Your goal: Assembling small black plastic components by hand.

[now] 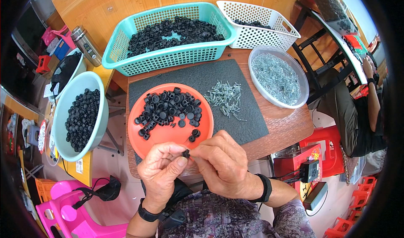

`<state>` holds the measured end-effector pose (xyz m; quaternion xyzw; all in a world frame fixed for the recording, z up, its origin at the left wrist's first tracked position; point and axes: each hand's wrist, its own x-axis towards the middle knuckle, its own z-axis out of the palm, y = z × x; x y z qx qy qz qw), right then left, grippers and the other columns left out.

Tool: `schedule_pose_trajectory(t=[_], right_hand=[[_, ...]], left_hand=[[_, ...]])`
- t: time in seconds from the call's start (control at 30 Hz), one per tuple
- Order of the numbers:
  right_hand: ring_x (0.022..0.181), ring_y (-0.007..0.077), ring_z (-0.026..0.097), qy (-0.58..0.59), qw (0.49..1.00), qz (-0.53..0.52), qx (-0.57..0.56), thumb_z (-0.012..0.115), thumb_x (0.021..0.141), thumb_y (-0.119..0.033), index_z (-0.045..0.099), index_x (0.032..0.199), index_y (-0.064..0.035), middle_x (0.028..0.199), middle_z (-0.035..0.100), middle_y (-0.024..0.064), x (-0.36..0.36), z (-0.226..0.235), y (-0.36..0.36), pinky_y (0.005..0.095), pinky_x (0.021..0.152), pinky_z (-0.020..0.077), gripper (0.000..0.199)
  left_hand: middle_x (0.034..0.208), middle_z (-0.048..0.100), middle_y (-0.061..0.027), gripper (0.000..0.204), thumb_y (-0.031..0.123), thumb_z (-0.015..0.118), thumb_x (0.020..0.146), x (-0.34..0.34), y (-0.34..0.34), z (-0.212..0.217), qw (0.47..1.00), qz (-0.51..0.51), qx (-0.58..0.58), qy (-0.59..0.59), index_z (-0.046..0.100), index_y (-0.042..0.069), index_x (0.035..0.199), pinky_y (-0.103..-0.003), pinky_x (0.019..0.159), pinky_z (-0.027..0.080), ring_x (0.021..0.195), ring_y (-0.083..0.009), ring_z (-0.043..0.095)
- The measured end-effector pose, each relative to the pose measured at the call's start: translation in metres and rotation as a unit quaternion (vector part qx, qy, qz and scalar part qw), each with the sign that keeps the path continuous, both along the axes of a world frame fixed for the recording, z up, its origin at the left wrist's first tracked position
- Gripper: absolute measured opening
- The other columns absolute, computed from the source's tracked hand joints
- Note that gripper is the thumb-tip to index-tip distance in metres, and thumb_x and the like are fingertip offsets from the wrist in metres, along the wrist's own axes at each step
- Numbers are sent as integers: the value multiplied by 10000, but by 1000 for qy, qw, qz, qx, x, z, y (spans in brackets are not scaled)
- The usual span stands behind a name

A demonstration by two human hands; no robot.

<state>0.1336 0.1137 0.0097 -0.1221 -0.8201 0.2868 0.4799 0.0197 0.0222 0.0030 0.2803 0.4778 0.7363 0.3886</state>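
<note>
Over the near edge of an orange plate [159, 141], my left hand [159, 170] pinches a small black plastic part [185, 153] between thumb and fingertips. My right hand [225, 164] is closed beside it, its fingertips meeting the part. Whatever those right fingers grip is too small and covered to make out. Black caps and ring-like parts [168, 105] are heaped on the plate's far half, with a few scattered closer to my hands. To the plate's right, a loose pile of silvery screws [225, 98] lies on a dark mat [248, 126].
At the back stand a green basket [168, 62] and a white basket [263, 40], both holding black parts. A clear tub [277, 104] of screws is right. Left are a pale basin [102, 111] and a steel thermos [87, 47]. Another person's arm [373, 105] shows far right.
</note>
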Motion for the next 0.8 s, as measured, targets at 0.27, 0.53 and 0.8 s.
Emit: schedule_pose_trajectory(t=[0.27,0.53,0.8], right_hand=[[656,259,517,-19,999,28,-17,665,613,53,585,890,28,776,543,115,-1,2,0,333,575,438,290],[723,264,531,-40,998,14,-39,708,611,14,603,959,7,829,557,114,0,4,2,341,605,453,363],[705,256,529,-40,999,-17,31,698,570,3,599,969,28,858,558,118,-3,-6,-3,334,584,457,412]], left_hand=[[907,626,-120,203,-10,650,802,-5,-4,-8,1000,-7,13,10,554,-59,974,-235,670,526,792,-147,628],[885,622,-126,202,-25,637,799,-3,-3,3,998,-14,13,-58,549,-66,976,-263,652,553,727,-166,636],[923,629,-137,176,-39,618,807,-3,-7,3,996,-1,2,-85,563,-60,973,-263,659,547,753,-161,633]])
